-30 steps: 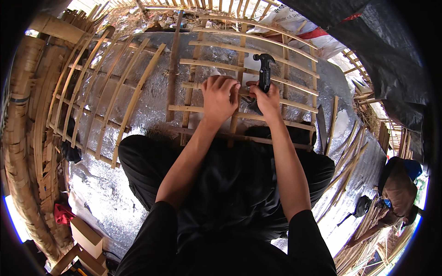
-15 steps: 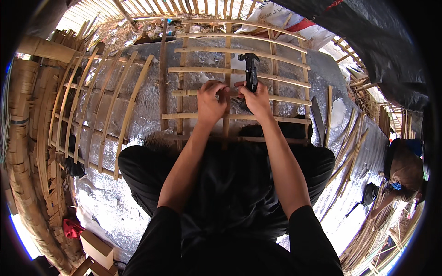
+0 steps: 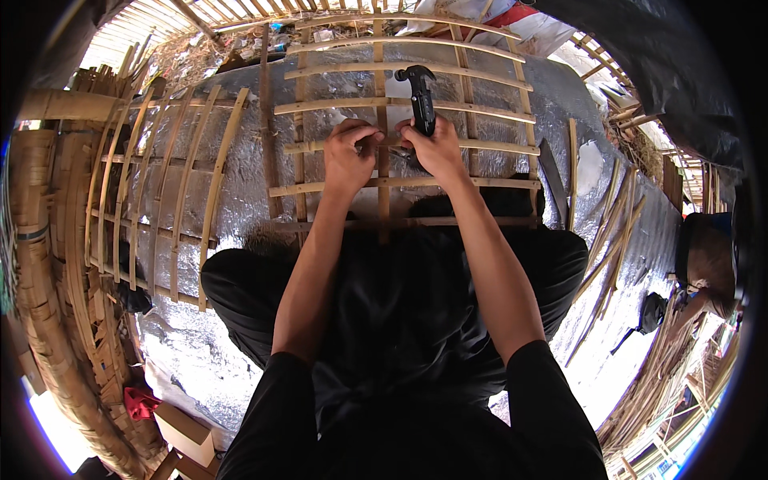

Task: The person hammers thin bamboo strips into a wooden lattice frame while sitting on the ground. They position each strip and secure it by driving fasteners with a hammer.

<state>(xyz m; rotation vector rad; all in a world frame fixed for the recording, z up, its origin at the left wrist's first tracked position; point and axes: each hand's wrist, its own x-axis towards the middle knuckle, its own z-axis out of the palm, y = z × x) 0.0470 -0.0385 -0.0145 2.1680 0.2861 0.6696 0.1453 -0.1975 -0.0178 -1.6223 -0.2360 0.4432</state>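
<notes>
A lattice of thin bamboo slats [image 3: 320, 106] lies in front of my knees on a silvery sheet [image 3: 184, 352]. Over one of its cross slats, my left hand [image 3: 350, 160] is closed, thumb and fingertips brought together. Whatever those fingertips pinch is too small to make out. Just beside it, my right hand [image 3: 438, 152] grips a black claw hammer [image 3: 422, 98], whose head points away from me. The right thumb and forefinger reach toward the upright slat between the hands. The hammer head is above the lattice, clear of my left hand.
A second bamboo lattice [image 3: 220, 160] lies at the left. Right of my lattice are a long dark blade [image 3: 551, 178] and loose bamboo strips [image 3: 612, 232]. Another person [image 3: 708, 256] is at the far right, near a black bag [image 3: 652, 310]. A cardboard box [image 3: 186, 432] stands lower left.
The lattice and both hands now appear higher and slightly further left in the picture, as the whole view has shifted. Both hands keep nearly the same pose, the hammer still in the right.
</notes>
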